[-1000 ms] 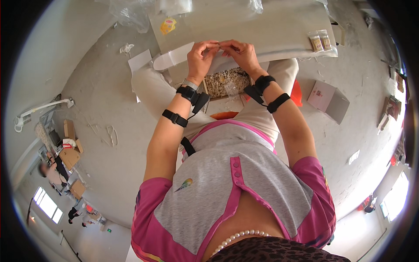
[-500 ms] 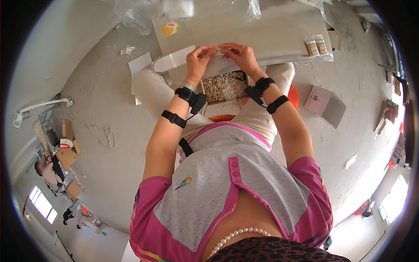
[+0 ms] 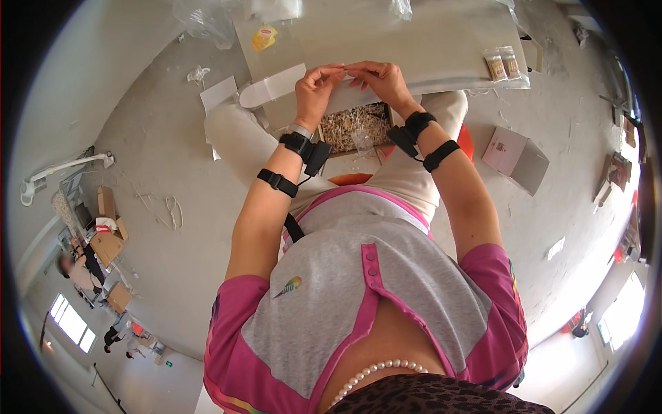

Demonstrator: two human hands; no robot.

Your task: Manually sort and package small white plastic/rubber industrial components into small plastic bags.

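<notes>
My left hand point(image 3: 317, 91) and my right hand point(image 3: 383, 81) meet at the near edge of the table point(image 3: 386, 48), fingertips pinched together. Whatever they hold between them is too small and hidden to make out. Beside my left hand lies a long white strip of card point(image 3: 273, 87) with a rounded end. Just below both hands an open box point(image 3: 329, 153) filled with shredded paper point(image 3: 350, 131) sits between my legs, with a piece of clear plastic point(image 3: 361, 141) on top.
Two small clear packets point(image 3: 502, 64) lie at the table's right end. A yellow packet point(image 3: 263, 38) is at the far left, near crumpled clear plastic point(image 3: 207, 21). An open carton point(image 3: 516, 159) stands on the floor to the right. Other people are far off at the lower left.
My fingertips have come closer together, and the small white bit seen between them is now hidden. Both hands have shifted slightly upward in the picture.
</notes>
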